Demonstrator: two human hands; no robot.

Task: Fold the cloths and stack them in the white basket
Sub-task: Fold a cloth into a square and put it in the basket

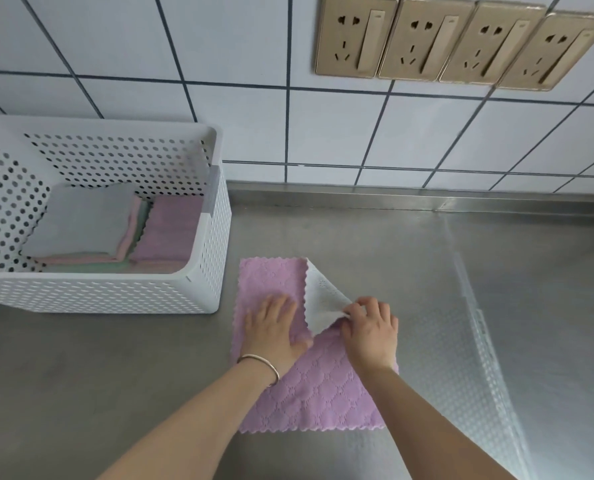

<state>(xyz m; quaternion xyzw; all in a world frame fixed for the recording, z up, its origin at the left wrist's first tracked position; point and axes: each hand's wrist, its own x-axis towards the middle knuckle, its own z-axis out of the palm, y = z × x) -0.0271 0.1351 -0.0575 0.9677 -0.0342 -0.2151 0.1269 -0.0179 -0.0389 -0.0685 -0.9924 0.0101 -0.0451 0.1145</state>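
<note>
Right now pink cloth [318, 393] lies flat on bench [496, 271]; right hand [371, 329] pinches its lifted corner, left hand [275, 327] presses flat at 9 o'clock; white basket [205, 265] at 10 o'clock.

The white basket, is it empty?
No, the white basket already holds folded cloths: a grey cloth on top of one pile and a purple cloth beside it.

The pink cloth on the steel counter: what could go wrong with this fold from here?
The right hand pinches only one corner of the pink cloth, so the fold may come out crooked. The left hand presses flat where that corner is heading and may block it. The white basket already holds folded stacks, so a crooked fold may sit unevenly.
</note>
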